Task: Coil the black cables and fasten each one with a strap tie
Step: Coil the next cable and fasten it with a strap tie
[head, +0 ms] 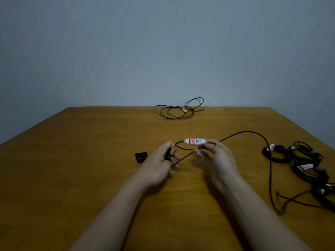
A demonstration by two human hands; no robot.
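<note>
A long black cable (253, 132) runs across the wooden table (90, 160) in a wide arc to the right. My left hand (159, 165) grips the start of a small coil of it, fingers curled round the strands. My right hand (215, 158) pinches the cable near its white and red label tag (194, 141), which sticks out above the fingers. A black strap tie (141, 157) lies on the table just left of my left hand. Another loose black cable (178, 110) lies at the table's far edge.
Several coiled black cables with white tags (304, 163) lie in a heap at the right edge. The held cable's slack trails down the right side (271, 187) toward that heap. A grey wall stands behind the table.
</note>
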